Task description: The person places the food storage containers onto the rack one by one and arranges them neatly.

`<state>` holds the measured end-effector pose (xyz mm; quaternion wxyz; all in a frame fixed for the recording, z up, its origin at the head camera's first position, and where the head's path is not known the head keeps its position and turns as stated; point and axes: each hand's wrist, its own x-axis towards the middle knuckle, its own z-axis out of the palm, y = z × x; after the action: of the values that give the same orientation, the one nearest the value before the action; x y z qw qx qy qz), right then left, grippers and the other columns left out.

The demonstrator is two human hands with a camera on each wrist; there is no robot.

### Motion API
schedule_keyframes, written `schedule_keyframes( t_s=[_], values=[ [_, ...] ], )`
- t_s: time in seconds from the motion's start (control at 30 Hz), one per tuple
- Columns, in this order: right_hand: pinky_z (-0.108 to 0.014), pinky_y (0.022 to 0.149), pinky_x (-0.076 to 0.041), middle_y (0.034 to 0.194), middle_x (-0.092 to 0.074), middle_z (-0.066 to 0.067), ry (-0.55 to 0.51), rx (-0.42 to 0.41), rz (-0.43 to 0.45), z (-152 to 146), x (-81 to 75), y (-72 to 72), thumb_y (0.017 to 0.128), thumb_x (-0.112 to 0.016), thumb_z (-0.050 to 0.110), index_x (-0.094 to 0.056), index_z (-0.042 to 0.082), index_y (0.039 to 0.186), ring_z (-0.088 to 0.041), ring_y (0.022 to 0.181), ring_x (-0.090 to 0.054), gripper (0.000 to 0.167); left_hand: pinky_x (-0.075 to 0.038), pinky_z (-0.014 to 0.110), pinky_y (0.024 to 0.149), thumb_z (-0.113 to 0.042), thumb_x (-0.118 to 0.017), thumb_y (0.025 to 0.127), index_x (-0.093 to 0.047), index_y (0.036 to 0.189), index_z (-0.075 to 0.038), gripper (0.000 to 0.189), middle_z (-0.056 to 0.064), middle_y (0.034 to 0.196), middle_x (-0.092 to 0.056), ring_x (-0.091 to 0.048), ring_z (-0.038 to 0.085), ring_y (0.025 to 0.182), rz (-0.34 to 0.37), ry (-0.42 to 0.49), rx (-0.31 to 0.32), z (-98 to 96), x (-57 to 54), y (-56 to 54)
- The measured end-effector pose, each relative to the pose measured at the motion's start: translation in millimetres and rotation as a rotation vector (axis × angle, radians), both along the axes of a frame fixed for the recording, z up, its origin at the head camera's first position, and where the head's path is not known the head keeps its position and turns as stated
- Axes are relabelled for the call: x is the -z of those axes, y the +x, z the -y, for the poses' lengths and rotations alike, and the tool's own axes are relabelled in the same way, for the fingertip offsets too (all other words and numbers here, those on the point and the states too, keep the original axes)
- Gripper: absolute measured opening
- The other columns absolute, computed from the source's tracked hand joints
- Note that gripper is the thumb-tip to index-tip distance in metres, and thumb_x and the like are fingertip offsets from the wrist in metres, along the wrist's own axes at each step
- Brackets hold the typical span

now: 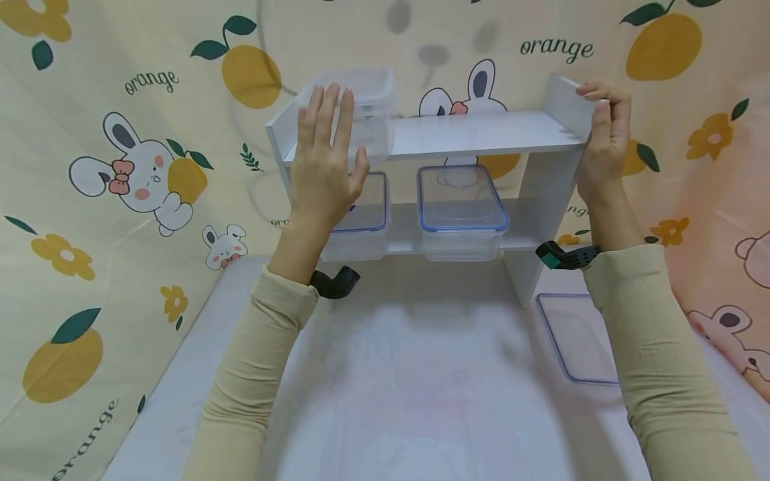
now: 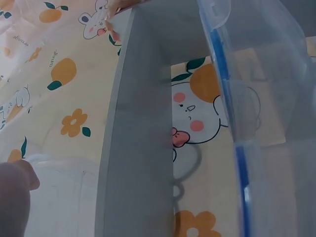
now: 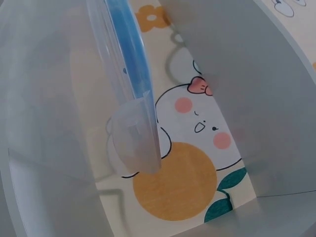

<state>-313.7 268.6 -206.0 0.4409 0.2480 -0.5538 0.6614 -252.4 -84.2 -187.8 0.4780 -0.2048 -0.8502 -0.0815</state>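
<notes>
A white two-tier shelf unit (image 1: 481,133) stands at the back of the table. My left hand (image 1: 327,160), its fingers straight and raised, is in front of a clear plastic container (image 1: 375,100) on the top tier's left end; whether it touches the container or the panel cannot be told. In the left wrist view, part of that hand's thumb (image 2: 15,197) shows at the left edge. My right hand (image 1: 607,133) grips the upper edge of the unit's right side panel (image 1: 568,103), fingers bent over it. Two blue-rimmed clear containers (image 1: 463,200) sit on the lower tier, the left one partly hidden.
Another blue-rimmed clear container (image 1: 580,341) lies on the white table (image 1: 409,387) at the right, partly behind my right sleeve. A cloth backdrop (image 1: 150,300) printed with oranges and rabbits hangs behind and along the sides.
</notes>
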Motion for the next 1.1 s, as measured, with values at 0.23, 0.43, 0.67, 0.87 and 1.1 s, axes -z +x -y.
schedule_keyframes(
  t_s=[0.23,0.43,0.67,0.87,1.1],
  values=[
    [-0.027,0.118,-0.019,0.116,-0.058,-0.001,0.009,0.013,0.010,0,0.7,0.6,0.100,-0.035,0.010,-0.054,0.014,0.104,-0.021,0.129,-0.041,0.019,-0.013,0.044,0.127,-0.024,-0.043,0.097,-0.024,0.150,0.002,0.063,0.016,0.160,-0.024,-0.019,0.033,0.151,0.027,0.031,-0.017,-3.1,7.9,4.1],
    [-0.027,0.117,-0.019,0.116,-0.058,-0.001,0.005,0.016,0.014,-1,1.0,-0.1,0.100,-0.036,0.010,-0.055,0.014,0.104,-0.022,0.129,-0.042,0.019,-0.014,0.042,0.127,-0.025,-0.042,0.097,-0.025,0.149,0.005,0.062,0.019,0.159,-0.026,-0.020,0.034,0.150,0.020,0.044,0.040,-7.8,16.5,9.3],
    [-0.025,0.117,-0.020,0.119,-0.057,-0.001,0.019,0.024,0.065,0,-0.6,3.8,0.100,-0.037,0.011,-0.057,0.014,0.112,-0.019,0.129,-0.041,0.023,-0.021,0.041,0.125,-0.020,-0.045,0.097,-0.033,0.145,0.008,0.057,0.022,0.154,-0.034,-0.028,0.035,0.147,-0.023,0.084,0.174,-17.6,32.4,16.3],
    [-0.025,0.118,-0.020,0.116,-0.057,0.001,0.004,0.019,0.061,3,-1.7,7.0,0.100,-0.036,0.009,-0.057,0.013,0.107,-0.017,0.128,-0.043,0.023,-0.026,0.040,0.123,-0.015,-0.054,0.092,-0.042,0.139,0.008,0.054,0.023,0.147,-0.044,-0.035,0.035,0.144,-0.040,0.119,0.307,-28.4,44.2,27.0],
    [-0.026,0.117,-0.022,0.114,-0.059,-0.001,-0.008,0.015,0.014,-2,0.9,-1.1,0.099,-0.036,0.007,-0.057,0.014,0.102,-0.020,0.127,-0.043,0.023,-0.034,0.032,0.119,-0.013,-0.057,0.090,-0.048,0.134,0.007,0.049,0.022,0.141,-0.050,-0.044,0.034,0.138,-0.018,0.088,0.433,-43.4,59.2,44.8]
  ],
)
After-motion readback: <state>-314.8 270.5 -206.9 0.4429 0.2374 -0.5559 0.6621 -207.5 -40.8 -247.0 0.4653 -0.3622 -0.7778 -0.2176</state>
